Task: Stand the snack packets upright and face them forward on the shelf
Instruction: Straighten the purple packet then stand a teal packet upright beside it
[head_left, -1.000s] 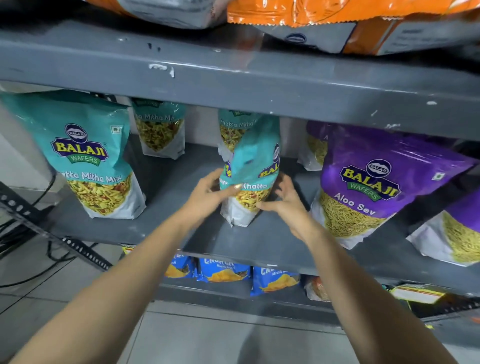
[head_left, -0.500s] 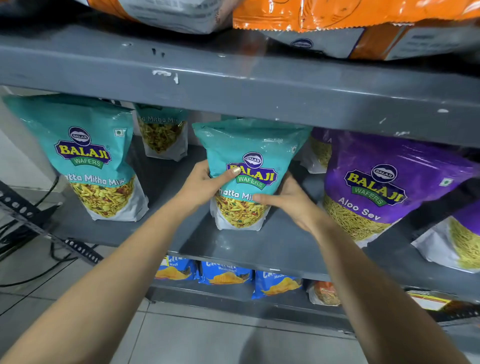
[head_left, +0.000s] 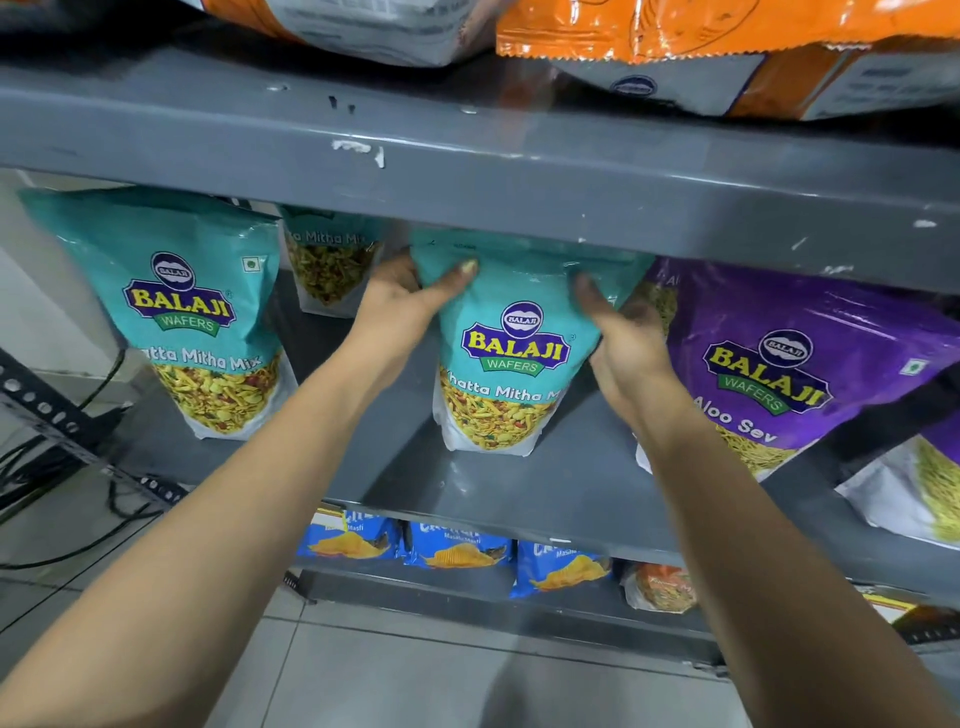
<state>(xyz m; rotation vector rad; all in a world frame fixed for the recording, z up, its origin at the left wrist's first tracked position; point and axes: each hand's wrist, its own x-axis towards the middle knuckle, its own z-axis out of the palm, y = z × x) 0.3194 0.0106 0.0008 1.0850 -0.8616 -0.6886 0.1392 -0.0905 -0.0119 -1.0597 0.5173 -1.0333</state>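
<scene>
A teal Khatta Mitha Mix packet (head_left: 511, 358) stands upright in the middle of the grey shelf (head_left: 519, 493), label facing me. My left hand (head_left: 400, 301) grips its upper left corner, thumb across the front. My right hand (head_left: 623, 332) holds its upper right side. Another teal packet (head_left: 187, 312) stands upright at the left, label forward. A third teal packet (head_left: 332, 260) stands further back between them. A purple Aloo Sev packet (head_left: 779, 364) leans at the right, and a second purple packet (head_left: 924, 483) shows at the right edge.
The shelf above (head_left: 519, 176) overhangs the packet tops and carries orange packets (head_left: 701, 31). Blue chip packets (head_left: 457, 551) line the shelf below. A perforated metal bracket (head_left: 47, 410) and black cables (head_left: 62, 519) sit at the left over a tiled floor.
The middle teal packet was turned from edge-on to label forward. Both hands then slid from its lower sides up to its top corners.
</scene>
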